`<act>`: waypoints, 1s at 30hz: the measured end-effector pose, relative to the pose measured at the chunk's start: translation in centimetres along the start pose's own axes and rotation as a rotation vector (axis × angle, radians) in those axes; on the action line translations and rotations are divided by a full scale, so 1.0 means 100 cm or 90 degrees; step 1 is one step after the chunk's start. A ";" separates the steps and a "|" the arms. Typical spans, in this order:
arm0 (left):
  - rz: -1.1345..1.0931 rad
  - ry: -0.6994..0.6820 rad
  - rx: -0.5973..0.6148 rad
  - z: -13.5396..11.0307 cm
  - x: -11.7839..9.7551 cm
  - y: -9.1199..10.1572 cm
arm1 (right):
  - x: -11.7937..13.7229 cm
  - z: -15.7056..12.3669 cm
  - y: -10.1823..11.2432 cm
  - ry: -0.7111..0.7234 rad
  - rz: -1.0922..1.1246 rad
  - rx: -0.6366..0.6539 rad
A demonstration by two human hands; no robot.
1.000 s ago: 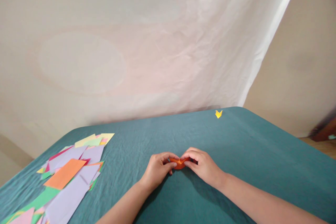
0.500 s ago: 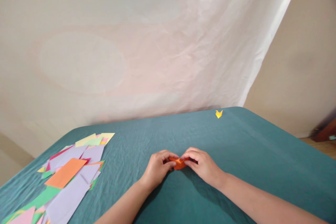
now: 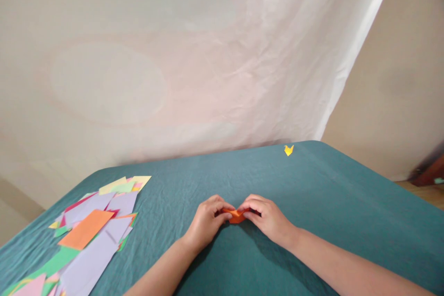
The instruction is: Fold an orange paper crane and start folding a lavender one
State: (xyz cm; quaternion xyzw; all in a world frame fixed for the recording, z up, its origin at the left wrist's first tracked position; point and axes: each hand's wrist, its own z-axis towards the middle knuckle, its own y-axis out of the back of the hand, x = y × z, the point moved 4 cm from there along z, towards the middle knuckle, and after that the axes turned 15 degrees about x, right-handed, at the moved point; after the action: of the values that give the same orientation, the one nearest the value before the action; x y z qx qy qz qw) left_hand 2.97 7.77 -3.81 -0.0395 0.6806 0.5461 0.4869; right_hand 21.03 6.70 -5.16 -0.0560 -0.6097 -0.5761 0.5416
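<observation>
The folded orange paper (image 3: 237,217) sits nearly unmoved at the near middle of a green-covered table (image 3: 215,175), while the left hand (image 3: 207,217) has arched its knuckles slightly higher over the past second. Fingers of that hand and of the right hand (image 3: 268,218) pinch its opposite ends, wrists angled inward. Loose colored sheets (image 3: 93,254) spread at left, a small yellow folded paper (image 3: 288,151) lies near the far edge, and a pale hanging cloth (image 3: 208,64) blocks the view beyond.

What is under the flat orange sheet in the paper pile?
Green paper and lavender paper stick out from beneath the orange sheet; what lies under its middle is covered and cannot be seen.
</observation>
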 end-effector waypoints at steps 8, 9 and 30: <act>0.001 -0.004 -0.001 0.001 0.000 0.001 | 0.000 0.000 0.000 0.006 -0.004 -0.004; -0.002 -0.005 -0.002 0.001 0.000 0.001 | 0.000 0.000 0.000 0.008 -0.004 -0.004; -0.057 -0.055 0.020 0.002 -0.007 -0.001 | 0.001 0.001 -0.002 0.023 -0.011 -0.002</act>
State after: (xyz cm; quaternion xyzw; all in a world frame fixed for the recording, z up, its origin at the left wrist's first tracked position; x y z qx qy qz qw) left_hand 3.53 7.55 -3.41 -0.0386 0.6649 0.5144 0.5402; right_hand 20.82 6.63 -5.20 -0.0410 -0.5992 -0.5827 0.5475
